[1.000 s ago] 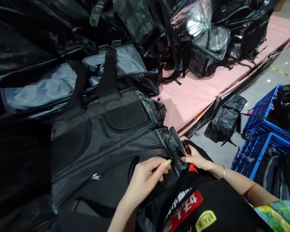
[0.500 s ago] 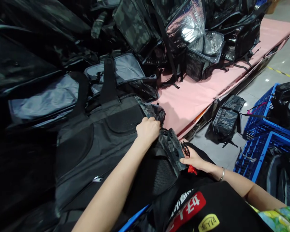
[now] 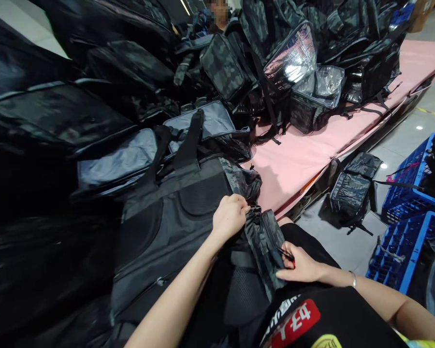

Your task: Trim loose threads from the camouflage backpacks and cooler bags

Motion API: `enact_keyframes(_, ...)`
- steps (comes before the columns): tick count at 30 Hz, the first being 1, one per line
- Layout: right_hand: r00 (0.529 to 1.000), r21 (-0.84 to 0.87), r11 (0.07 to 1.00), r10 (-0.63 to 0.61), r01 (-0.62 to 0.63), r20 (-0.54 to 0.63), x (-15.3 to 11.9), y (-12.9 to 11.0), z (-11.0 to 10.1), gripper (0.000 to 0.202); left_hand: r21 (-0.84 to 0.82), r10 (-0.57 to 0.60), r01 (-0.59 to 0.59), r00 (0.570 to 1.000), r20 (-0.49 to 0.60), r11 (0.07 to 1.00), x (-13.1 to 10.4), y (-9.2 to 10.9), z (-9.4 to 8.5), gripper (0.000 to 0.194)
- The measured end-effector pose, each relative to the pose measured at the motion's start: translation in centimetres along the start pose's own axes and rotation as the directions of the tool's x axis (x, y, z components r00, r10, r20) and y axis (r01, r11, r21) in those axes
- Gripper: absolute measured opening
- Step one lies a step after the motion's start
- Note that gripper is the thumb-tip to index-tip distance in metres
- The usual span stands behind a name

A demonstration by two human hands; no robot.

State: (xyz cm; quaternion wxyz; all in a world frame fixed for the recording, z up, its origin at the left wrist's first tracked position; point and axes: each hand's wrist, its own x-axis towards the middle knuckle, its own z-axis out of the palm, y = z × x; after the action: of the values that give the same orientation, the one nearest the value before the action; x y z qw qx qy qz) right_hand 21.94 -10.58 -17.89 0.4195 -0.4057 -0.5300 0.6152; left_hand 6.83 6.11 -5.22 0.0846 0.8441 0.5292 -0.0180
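Observation:
A black backpack lies back panel up in front of me, its camouflage side pocket toward my body. My left hand is closed on the backpack's side edge, just above that pocket, with the fingertips tucked out of sight. At the pocket's outer edge my right hand is closed around small thread snips, dark with a bit of red; most of them is hidden in the palm. The right thumb rests against the camouflage cloth.
Piled camouflage bags, some with silvery linings, cover the far side of the pink-covered table. One backpack lies on the floor at right, beside blue crates holding bags. A person is behind the pile.
The view has shifted, so most things appear lower and farther right. My right hand has turned, and the snips' blades now show less. My left hand keeps its grip on the backpack's edge.

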Motion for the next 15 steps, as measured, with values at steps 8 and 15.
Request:
enact_keyframes(8, 0.961, -0.157, 0.966, -0.230, 0.206, -0.154, 3.4, -3.5, -2.5, 0.014, -0.220, 0.080, -0.082, 0.997, -0.020, 0.972, -4.9, -1.9, -2.8, 0.027)
enact_keyframes(15, 0.947, -0.204, 0.945, -0.287, 0.255, -0.148, 8.2, -3.5, -0.9, 0.021, -0.216, 0.020, -0.051, 0.989, -0.144, 0.975, -6.7, -2.6, -3.7, 0.028)
